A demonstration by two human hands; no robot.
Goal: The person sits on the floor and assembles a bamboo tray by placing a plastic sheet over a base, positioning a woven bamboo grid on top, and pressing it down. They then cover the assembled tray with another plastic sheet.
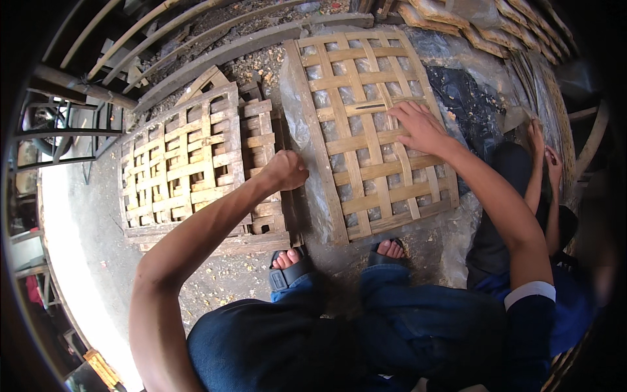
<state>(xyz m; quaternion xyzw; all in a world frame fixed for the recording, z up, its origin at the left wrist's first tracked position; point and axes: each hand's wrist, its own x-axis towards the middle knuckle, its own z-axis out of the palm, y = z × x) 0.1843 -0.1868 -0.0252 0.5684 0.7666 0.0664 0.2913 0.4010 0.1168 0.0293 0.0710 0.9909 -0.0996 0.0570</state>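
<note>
A wooden frame woven with flat bamboo strips (366, 171) lies on clear plastic sheeting before me. My right hand (418, 129) rests on its right half, fingers and thumb apart, touching the strips. A thin dark sliver (370, 106) lies on a cross strip just left of those fingertips; I cannot tell what it is. Between this panel and a stack of similar woven panels (179, 157) to the left, my left hand (287, 171) is curled into a fist. Its fingers hide whatever it may hold.
Another person's hands (545, 147) are close by on the right, beside dark plastic sheeting (467, 98). Stacked panels (431, 16) stand at the far right. A long timber beam (222, 49) and bamboo poles (150, 29) edge the far left. My sandalled feet (285, 259) stand near the panel's lower edge.
</note>
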